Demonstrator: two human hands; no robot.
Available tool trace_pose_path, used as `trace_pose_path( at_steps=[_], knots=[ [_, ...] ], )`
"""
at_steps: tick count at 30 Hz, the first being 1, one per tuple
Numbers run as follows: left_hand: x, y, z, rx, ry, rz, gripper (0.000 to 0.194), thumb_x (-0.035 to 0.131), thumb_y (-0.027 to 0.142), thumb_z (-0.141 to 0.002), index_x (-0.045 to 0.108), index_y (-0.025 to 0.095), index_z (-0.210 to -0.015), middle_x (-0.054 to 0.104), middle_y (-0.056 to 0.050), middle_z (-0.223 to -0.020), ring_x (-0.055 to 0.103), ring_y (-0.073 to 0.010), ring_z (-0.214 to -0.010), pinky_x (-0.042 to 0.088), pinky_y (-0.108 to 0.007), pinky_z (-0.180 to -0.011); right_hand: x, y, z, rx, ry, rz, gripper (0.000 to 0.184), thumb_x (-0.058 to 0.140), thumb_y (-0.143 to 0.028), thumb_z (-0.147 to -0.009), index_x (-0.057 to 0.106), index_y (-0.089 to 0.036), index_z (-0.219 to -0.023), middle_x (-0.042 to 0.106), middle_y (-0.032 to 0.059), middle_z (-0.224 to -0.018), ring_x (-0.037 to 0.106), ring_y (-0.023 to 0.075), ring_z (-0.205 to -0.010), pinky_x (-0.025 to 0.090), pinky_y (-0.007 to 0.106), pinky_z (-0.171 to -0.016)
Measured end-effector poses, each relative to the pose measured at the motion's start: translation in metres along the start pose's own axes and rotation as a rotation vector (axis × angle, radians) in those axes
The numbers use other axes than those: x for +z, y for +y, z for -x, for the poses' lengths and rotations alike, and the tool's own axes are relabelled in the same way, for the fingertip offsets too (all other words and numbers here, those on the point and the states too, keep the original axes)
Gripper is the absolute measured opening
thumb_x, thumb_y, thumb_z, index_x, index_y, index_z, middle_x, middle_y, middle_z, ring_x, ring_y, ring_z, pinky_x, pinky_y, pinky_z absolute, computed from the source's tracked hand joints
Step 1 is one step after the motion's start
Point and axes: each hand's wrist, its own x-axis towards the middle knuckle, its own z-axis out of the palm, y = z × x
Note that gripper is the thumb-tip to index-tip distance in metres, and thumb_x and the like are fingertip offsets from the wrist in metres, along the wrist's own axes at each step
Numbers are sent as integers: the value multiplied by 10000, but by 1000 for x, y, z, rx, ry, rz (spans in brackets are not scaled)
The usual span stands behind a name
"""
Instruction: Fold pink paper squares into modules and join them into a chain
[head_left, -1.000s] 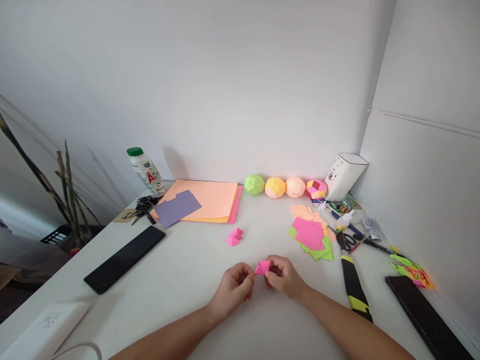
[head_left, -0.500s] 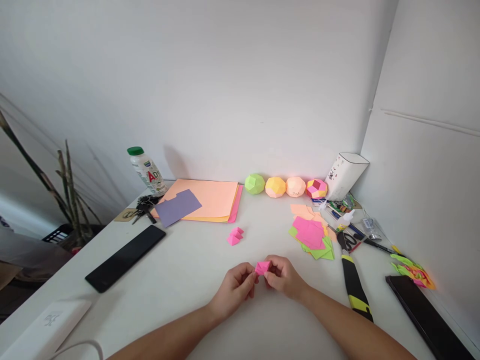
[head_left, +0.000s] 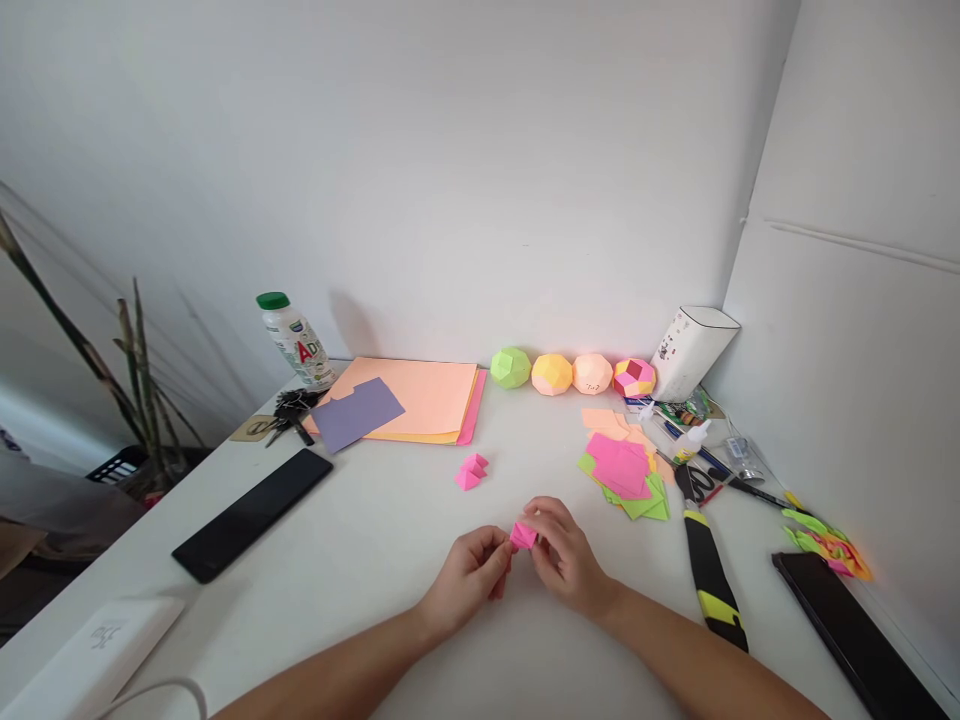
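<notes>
A small folded pink paper piece (head_left: 523,535) is pinched by its left side in my left hand (head_left: 469,580), the thumb and fingers closed on it. My right hand (head_left: 568,560) is at the piece's right side. Its thumb and fingers are parted, with the fingertips close over the paper's upper edge; whether they touch it I cannot tell. Farther back on the white table lie more folded pink paper pieces (head_left: 472,472), close together. Right of them is a pile of pink, green and peach paper squares (head_left: 620,466).
Paper balls, among them a green one (head_left: 511,368), line the wall beside peach paper sheets (head_left: 420,395) and a purple sheet (head_left: 358,414). Scissors (head_left: 699,484), a glue bottle (head_left: 691,441) and a black-and-yellow handled tool (head_left: 711,580) lie right. A black slab (head_left: 253,515) lies left.
My right hand has loosened its pinch on the folded pink paper, its fingers lifting and spreading. My left hand keeps its hold in nearly the same place.
</notes>
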Motion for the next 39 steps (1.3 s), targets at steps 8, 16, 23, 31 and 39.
trace_pose_path(
  at_steps=[8,16,23,31,39],
  knots=[
    [-3,-7,-2,12,-23,91,228,489,371,-821,525,168,-723,465,55,-570,411,-86,-458,325,-226,-481,-2,-2,-4,43,54,-32,193,411,-143,-891,586,-203,-946,566,79,-880,554,152,-682,492,273,-572],
    [-1,-9,-2,60,60,122,209,519,394,-828,434,204,-851,463,83,-504,423,-93,-466,363,-202,-465,-5,-9,-8,214,-43,-53,207,447,-269,-900,599,-174,-797,530,16,-637,497,133,-574,429,255,-553],
    [-3,-13,-4,64,101,104,207,498,402,-849,436,205,-847,490,76,-499,434,-86,-449,388,-197,-460,-7,-11,-10,328,-116,-105,268,449,-309,-885,531,-167,-674,473,-11,-578,437,116,-534,365,237,-519],
    [-2,-14,-3,64,119,92,171,470,347,-862,423,204,-781,493,72,-483,430,-88,-436,380,-197,-451,-8,-11,-11,403,-121,-143,282,469,-314,-866,478,-171,-623,450,-18,-567,406,110,-524,338,234,-503],
    [-4,-12,-2,80,96,100,151,477,347,-857,464,198,-873,499,65,-510,454,-100,-469,409,-210,-468,-8,-6,-8,464,-147,-199,261,470,-318,-873,526,-160,-673,447,-22,-570,394,104,-511,327,228,-482]
  ],
)
